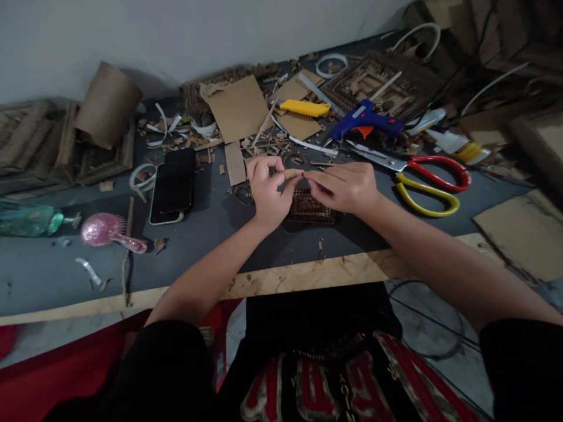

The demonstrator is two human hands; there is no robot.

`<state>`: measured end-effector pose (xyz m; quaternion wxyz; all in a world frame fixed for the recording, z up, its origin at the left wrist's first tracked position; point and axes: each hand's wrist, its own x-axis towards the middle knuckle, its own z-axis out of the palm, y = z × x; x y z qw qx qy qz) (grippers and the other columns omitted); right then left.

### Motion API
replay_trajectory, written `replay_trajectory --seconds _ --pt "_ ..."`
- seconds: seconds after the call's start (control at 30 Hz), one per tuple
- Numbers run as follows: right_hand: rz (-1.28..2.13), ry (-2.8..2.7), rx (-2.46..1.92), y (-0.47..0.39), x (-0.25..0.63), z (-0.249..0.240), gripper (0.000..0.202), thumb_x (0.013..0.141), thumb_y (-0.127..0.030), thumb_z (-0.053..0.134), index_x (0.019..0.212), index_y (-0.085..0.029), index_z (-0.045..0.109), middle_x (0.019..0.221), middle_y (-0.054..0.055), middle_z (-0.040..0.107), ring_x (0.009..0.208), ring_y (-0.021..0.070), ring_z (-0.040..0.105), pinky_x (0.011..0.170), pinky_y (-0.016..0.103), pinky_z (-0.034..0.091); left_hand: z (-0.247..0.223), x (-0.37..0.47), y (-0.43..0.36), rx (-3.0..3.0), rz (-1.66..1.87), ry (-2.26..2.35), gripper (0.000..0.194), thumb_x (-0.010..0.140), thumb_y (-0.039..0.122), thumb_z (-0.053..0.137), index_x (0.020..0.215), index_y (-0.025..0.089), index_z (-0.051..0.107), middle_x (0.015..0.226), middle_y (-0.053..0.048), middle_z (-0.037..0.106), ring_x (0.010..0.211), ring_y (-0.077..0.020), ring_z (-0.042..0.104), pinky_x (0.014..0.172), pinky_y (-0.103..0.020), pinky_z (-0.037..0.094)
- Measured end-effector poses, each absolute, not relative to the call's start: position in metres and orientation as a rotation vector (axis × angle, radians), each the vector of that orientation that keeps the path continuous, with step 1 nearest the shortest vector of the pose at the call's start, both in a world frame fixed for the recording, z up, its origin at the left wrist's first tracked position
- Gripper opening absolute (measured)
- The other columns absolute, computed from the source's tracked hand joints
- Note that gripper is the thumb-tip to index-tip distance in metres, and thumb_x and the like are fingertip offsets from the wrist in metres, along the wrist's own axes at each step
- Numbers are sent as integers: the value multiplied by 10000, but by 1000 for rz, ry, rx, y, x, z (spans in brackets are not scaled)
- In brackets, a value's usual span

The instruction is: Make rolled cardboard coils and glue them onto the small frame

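Over the middle of the table, my left hand [271, 192] and my right hand [345, 186] meet at the fingertips. Thumb and index finger are pinched together on each one. Whatever lies between them is too small and dark to name. Just below the fingertips, a small brown box-like piece of corrugated cardboard strips [311, 206] rests on the dark tabletop, partly covered by both hands. To the left of my left hand lies a flat strip of cardboard [236, 163].
Right of my hands lie scissors [411, 170] and a blue glue gun [367, 120]. A yellow cutter [305, 108] and cardboard scraps [240, 108] are behind. Two stacked phones [176, 181], a pink hairbrush [108, 230] and a green bottle [30, 218] lie left.
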<state>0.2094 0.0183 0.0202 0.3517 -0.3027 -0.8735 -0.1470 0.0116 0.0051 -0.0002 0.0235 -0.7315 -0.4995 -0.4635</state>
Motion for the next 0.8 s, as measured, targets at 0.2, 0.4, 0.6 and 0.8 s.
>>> replay_trajectory --seconds 0.2,0.4,0.6,0.8 --pt "-325 -2239 -875 14 206 22 232 917 -241 519 918 -220 750 690 -5 731 585 134 637 549 272 434 2 13 3 -2286 -1413 -1560 238 943 448 614 917 273 774 944 -52 574 1004 -227 527 940 -429 430" --pt "-57 -2067 -967 13 206 19 219 889 -228 491 837 -200 702 686 -2 718 526 105 587 549 244 441 1 15 1 -2253 -1410 -1528 231 931 460 631 909 277 770 925 -41 561 984 -217 525 938 -427 444" --pt "115 -1912 -954 12 206 14 125 903 -333 577 889 -226 639 645 -13 650 490 104 548 517 249 456 0 16 2 -2213 -1392 -1585 302 919 523 616 904 261 766 923 -43 568 1001 -218 541 951 -426 454" --pt "693 -1698 -995 17 204 20 350 977 -531 505 876 -219 627 635 -5 610 493 91 516 481 233 435 2 16 1 -2188 -1412 -1571 338 926 545 589 887 261 768 920 -57 580 989 -227 551 941 -438 458"
